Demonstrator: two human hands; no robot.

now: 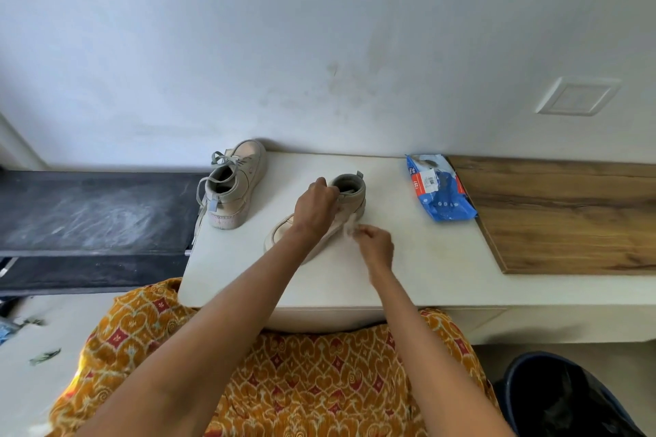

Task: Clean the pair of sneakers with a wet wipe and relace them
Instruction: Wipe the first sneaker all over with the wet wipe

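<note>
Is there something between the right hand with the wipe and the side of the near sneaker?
Nothing visible. The right hand pinches the wipe right at the side of the near sneaker, which the left hand holds by its collar. The wipe pack lies apart, farther right.

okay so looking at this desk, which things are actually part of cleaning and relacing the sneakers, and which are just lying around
Part of the job:
- near sneaker, steadied by the left hand
- wet wipe, pinched in the right hand
- laced sneaker at the desk's left edge
- blue wipes pack

Just lying about:
- wooden board
- dark bin on the floor
- wall plate
</note>
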